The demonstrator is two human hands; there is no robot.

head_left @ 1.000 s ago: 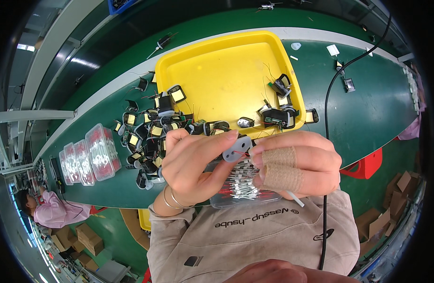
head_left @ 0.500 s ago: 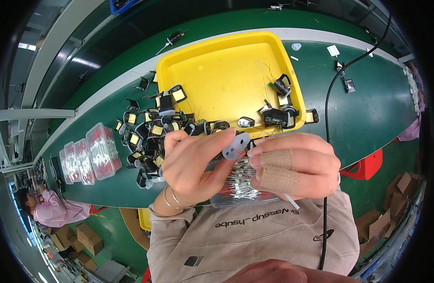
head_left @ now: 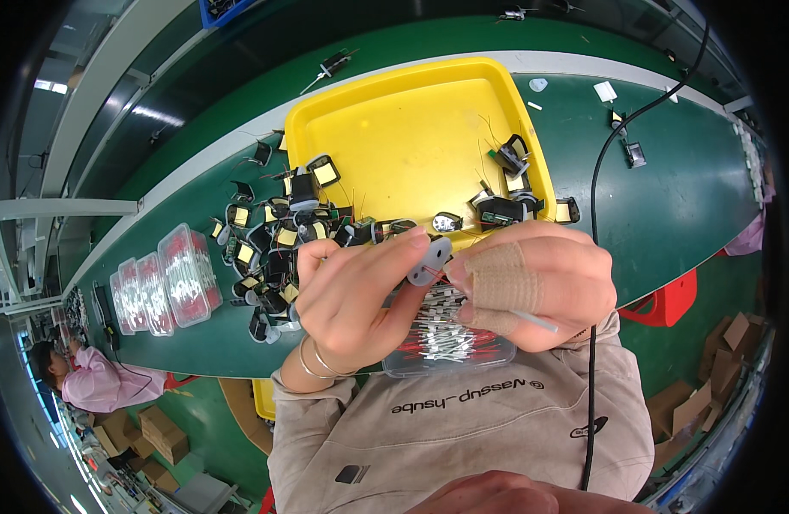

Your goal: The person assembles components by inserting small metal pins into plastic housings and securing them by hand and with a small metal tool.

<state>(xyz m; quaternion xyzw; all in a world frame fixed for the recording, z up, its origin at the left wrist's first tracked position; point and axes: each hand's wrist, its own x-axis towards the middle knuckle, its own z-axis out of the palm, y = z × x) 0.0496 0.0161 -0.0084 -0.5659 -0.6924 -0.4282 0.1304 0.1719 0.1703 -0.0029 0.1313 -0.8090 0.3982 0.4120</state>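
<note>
Between its thumb and index finger, my left hand (head_left: pixel 351 300) pinches a grey oval plastic piece (head_left: pixel 430 259) with small round holes. Thin red wires (head_left: pixel 435 274) run from that piece to the fingertips of my right hand (head_left: pixel 540 287), which are closed on them. Tan bandage wraps two right fingers. A slim white stick-like part (head_left: pixel 534 320) pokes out from under those fingers. Below both hands sits a clear plastic box (head_left: pixel 403 370) of white-tipped red wire leads (head_left: pixel 446 334), partly covered by the hands.
A yellow tray (head_left: pixel 394 111) stands ahead with several black housings inside. More black housings with yellow pads (head_left: pixel 283 236) are heaped left of it. Clear boxes of leads (head_left: pixel 184 274) line the left. A black cable (head_left: pixel 595 197) hangs at the right. A person (head_left: pixel 103 377) sits far left.
My right hand has turned, and the white stick has swung up and to the right. More of the lead box shows. On the far green strip, loose parts have shifted right.
</note>
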